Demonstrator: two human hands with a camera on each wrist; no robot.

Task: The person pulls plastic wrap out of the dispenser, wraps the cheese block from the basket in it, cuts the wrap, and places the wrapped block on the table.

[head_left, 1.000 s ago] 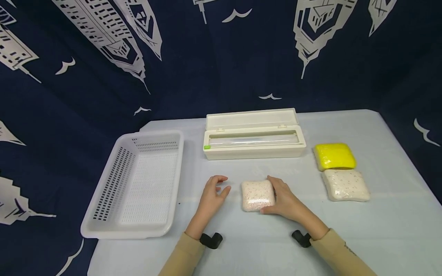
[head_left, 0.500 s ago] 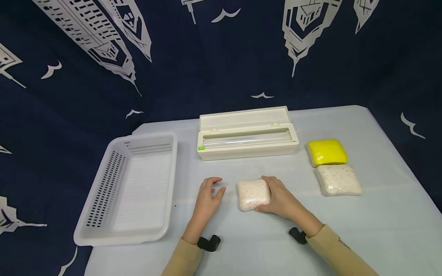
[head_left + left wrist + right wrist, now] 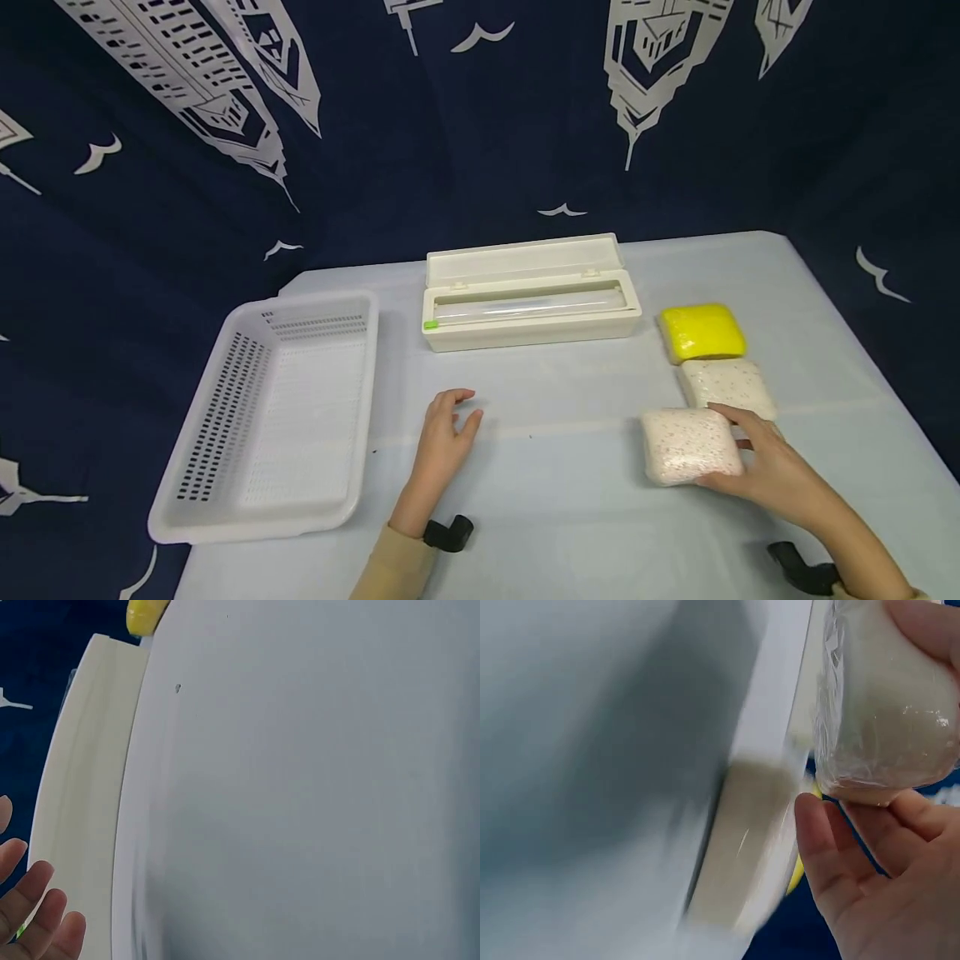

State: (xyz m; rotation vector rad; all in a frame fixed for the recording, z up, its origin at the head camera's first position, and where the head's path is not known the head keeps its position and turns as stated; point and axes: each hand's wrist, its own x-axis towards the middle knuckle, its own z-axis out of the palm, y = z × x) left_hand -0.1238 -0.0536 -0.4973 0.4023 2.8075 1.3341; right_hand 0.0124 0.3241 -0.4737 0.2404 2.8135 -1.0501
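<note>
My right hand pinches a cream-white speckled block between thumb and fingers at its right side. In the right wrist view the held block shows a wrinkled clear film wrap and hangs above the table. Just behind it lies a second speckled wrapped block, partly covered by the held one and my fingers. A yellow wrapped block touches that one's far side. My left hand holds nothing, its fingers loosely bent over the table; the left wrist view shows its fingertips.
A cream cling film dispenser stands at the back with its lid up and a clear roll inside. On the left sits a white perforated plastic basket with nothing in it. A dark printed cloth hangs behind the white-covered table.
My right hand has picked up the speckled block from the middle and carried it right, near the other two blocks. The left hand stays about where it was. The head view has shifted slightly.
</note>
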